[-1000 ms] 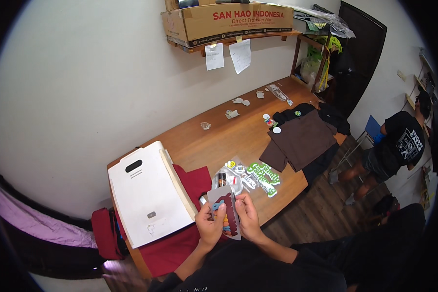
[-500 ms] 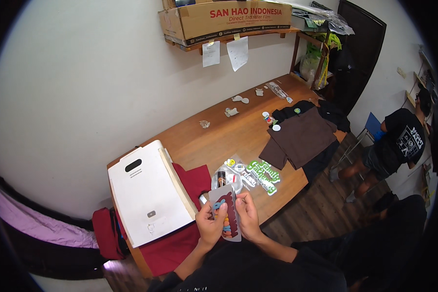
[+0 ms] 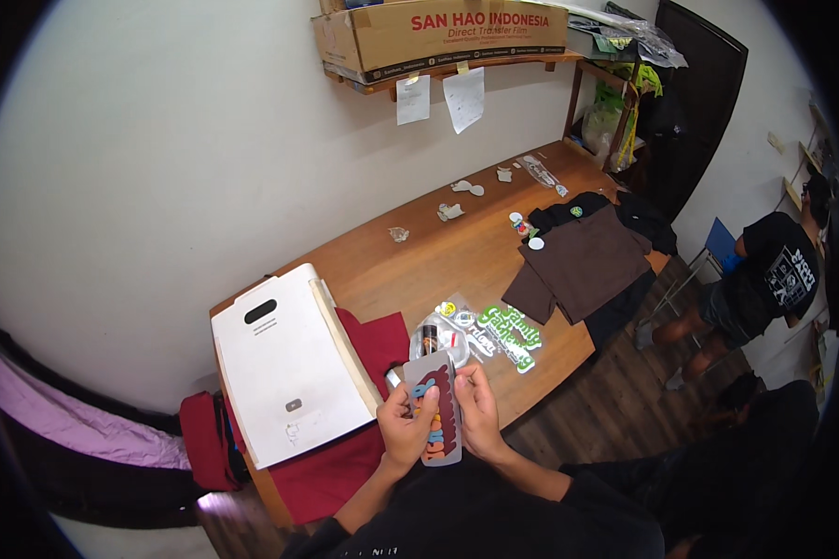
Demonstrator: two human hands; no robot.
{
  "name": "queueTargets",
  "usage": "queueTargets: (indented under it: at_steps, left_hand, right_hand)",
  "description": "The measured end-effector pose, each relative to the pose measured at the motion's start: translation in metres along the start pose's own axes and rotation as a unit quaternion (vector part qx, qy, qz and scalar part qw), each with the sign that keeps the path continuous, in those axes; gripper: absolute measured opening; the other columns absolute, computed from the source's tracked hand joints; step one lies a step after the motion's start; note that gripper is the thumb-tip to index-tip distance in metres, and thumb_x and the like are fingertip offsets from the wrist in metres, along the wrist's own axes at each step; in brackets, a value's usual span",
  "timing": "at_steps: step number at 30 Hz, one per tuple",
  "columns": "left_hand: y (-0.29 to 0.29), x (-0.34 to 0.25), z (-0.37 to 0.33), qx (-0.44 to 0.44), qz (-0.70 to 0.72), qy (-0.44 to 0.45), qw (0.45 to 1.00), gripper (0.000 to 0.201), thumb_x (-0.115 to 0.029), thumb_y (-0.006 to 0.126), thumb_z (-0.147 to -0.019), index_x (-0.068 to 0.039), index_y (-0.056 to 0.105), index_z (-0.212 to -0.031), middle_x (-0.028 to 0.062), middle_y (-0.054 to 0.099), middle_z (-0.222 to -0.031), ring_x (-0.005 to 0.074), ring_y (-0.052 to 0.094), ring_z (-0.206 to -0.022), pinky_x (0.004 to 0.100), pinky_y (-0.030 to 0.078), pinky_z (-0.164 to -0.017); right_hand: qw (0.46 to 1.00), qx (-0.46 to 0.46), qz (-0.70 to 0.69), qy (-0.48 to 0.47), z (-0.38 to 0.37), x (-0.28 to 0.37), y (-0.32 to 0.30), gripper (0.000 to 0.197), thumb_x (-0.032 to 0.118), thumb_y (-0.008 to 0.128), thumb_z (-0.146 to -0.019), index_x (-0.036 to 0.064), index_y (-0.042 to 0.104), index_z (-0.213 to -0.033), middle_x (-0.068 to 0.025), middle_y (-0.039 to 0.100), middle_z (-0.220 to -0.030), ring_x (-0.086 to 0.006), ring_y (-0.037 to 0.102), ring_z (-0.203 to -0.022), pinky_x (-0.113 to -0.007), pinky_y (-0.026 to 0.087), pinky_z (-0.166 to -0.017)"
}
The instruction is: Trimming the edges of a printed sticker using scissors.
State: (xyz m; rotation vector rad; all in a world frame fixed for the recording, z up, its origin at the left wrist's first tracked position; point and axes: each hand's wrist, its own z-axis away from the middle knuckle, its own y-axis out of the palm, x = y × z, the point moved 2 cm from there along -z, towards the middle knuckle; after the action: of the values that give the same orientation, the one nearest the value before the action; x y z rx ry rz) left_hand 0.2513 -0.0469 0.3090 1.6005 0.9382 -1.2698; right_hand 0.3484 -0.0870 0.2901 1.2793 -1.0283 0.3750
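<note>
A small clear film sheet (image 3: 447, 424) with a maroon scalloped print and orange and blue shapes is held upright over the table's front edge. Around its left side closes my left hand (image 3: 405, 436), the thumb lying across the face of the print. My right hand (image 3: 478, 415) pinches the upper right edge between thumb and fingers. Just beyond the sheet stand a clear round container (image 3: 454, 343) and a dark cylinder (image 3: 429, 338) in it. Green and white cut-out transfers (image 3: 513, 335) lie to the right of these.
To the left, a large white heat press (image 3: 298, 373) rests over a maroon cloth (image 3: 373, 345). A folded brown garment (image 3: 587, 261) lies on the table's right part. Scraps (image 3: 450, 212) line the wall side. A shelf holds a cardboard box (image 3: 447, 37). Another person (image 3: 764, 270) stands at the right.
The whole view has shifted slightly, so the table appears a little further right. Both hands keep their grip on the film sheet, which has barely moved.
</note>
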Motion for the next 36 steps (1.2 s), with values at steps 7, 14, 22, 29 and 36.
queueTargets:
  at_steps: [7,14,22,29,36]
  left_hand:
    - [0.0,-0.006,0.003,-0.027,0.003,-0.012,1.0,0.016,-0.008,0.06,-0.085,-0.005,0.05,-0.072,-0.0056,0.05,-0.062,-0.0014,0.041,-0.053,0.0147,0.031,-0.046]
    - [-0.002,0.002,0.008,-0.063,-0.019,0.017,0.998,0.015,-0.006,0.059,-0.085,-0.004,0.051,-0.073,-0.0056,0.051,-0.063,-0.0015,0.041,-0.054,0.0145,0.031,-0.047]
    - [0.005,0.006,0.014,-0.121,-0.02,0.005,0.992,0.01,-0.007,0.059,-0.085,-0.002,0.053,-0.078,-0.005,0.052,-0.063,-0.0017,0.042,-0.052,0.014,0.032,-0.046]
    - [0.015,0.009,0.015,-0.164,-0.03,0.001,0.986,0.01,-0.007,0.059,-0.085,-0.002,0.053,-0.078,-0.0051,0.052,-0.063,-0.0016,0.043,-0.051,0.0134,0.033,-0.046]
    - [0.028,0.011,0.014,-0.179,-0.04,0.018,0.983,0.01,-0.005,0.06,-0.084,-0.002,0.053,-0.077,-0.0056,0.049,-0.06,-0.0022,0.041,-0.049,0.0131,0.03,-0.043]
  right_hand:
    - [1.0,0.016,-0.007,0.017,-0.003,0.002,0.004,0.009,0.014,0.04,-0.095,0.0049,0.041,-0.097,0.001,0.047,-0.08,-0.0011,0.042,-0.072,-0.017,0.036,-0.065]
    - [0.998,0.051,0.0,0.027,-0.011,0.009,0.009,0.009,0.014,0.04,-0.095,0.0052,0.04,-0.097,0.0001,0.049,-0.08,-0.0018,0.044,-0.074,-0.018,0.037,-0.066]
    - [0.993,0.1,-0.005,0.056,-0.023,0.018,0.009,0.009,0.015,0.04,-0.096,0.0053,0.04,-0.097,-0.0027,0.054,-0.085,-0.0034,0.048,-0.076,-0.019,0.04,-0.068]
    - [0.989,0.125,-0.003,0.083,-0.032,0.018,-0.001,0.009,0.015,0.04,-0.096,0.006,0.04,-0.095,-0.0003,0.051,-0.079,-0.0016,0.045,-0.07,-0.017,0.037,-0.062]
    - [0.981,0.127,-0.018,0.144,-0.046,0.04,-0.007,0.011,0.019,0.04,-0.096,0.0078,0.041,-0.096,0.0032,0.04,-0.068,-0.0002,0.031,-0.054,-0.015,0.026,-0.046]
